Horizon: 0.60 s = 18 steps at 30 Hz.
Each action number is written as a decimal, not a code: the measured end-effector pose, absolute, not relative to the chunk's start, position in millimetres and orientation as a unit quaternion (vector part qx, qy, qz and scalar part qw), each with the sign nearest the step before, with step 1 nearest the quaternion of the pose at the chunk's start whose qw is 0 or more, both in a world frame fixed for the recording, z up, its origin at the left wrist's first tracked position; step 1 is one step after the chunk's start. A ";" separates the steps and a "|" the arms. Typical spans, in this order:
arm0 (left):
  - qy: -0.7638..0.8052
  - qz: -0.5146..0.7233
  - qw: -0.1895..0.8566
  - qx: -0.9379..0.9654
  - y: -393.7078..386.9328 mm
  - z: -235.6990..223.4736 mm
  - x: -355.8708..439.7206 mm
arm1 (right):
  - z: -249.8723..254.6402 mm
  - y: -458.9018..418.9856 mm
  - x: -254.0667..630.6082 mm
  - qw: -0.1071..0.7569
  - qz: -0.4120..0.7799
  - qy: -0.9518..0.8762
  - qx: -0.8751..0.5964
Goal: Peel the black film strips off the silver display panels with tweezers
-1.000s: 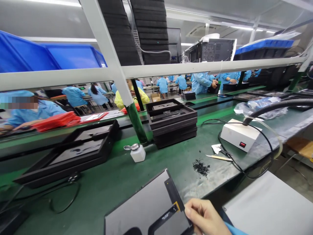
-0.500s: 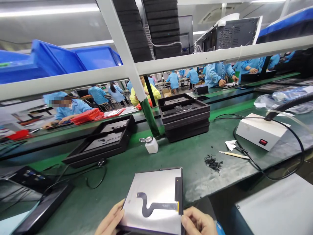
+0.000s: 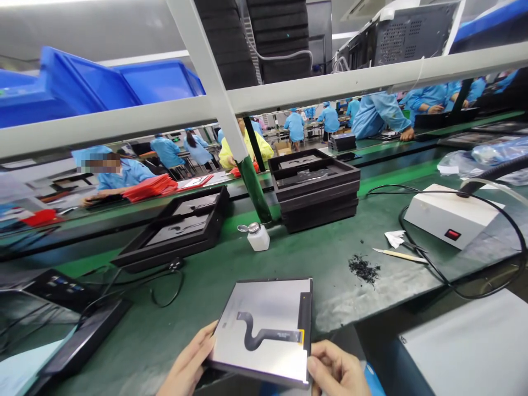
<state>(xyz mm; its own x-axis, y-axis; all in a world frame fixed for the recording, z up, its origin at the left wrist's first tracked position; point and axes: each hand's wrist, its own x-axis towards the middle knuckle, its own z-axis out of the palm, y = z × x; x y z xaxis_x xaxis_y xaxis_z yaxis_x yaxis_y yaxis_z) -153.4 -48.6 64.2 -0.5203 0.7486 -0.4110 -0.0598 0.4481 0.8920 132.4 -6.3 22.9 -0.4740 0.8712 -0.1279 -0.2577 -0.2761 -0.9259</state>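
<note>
A flat display panel (image 3: 268, 302) with a silvery back is held up over the front edge of the bench. A dark S-shaped ribbon cable (image 3: 252, 340) lies across that back and meets a black strip along the right side. My left hand (image 3: 190, 357) grips the panel's lower left edge. On the lower right edge my right hand (image 3: 336, 367) is closed, thumb in front and fingers partly hidden behind. Beyond the panel stands a white pump bottle (image 3: 258, 237) with its metal lid flipped up.
Black trays (image 3: 317, 201) are stacked behind the bottle, with more trays (image 3: 173, 234) to the left. Dark scraps (image 3: 363, 269), a pale-handled blade (image 3: 398, 255) and a white box (image 3: 454, 217) with a cable lie right. A metal frame post (image 3: 214, 82) crosses ahead. Co-workers in blue sit beyond.
Both hands have lifted the display panel slightly and its tilt has changed a little. The camera view has shifted a bit. A co-worker at the back right has leaned and stretched an arm.
</note>
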 end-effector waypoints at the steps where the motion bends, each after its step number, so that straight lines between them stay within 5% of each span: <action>1: 0.734 0.472 0.429 0.234 -48.4 64.2 -153.5 | 21.4 -6.6 131.8 0.388 0.729 -0.457 -0.329; 18: 0.740 0.497 0.389 0.231 -37.5 75.3 -152.4 | -5.1 -12.7 123.9 0.416 0.788 -0.381 -0.246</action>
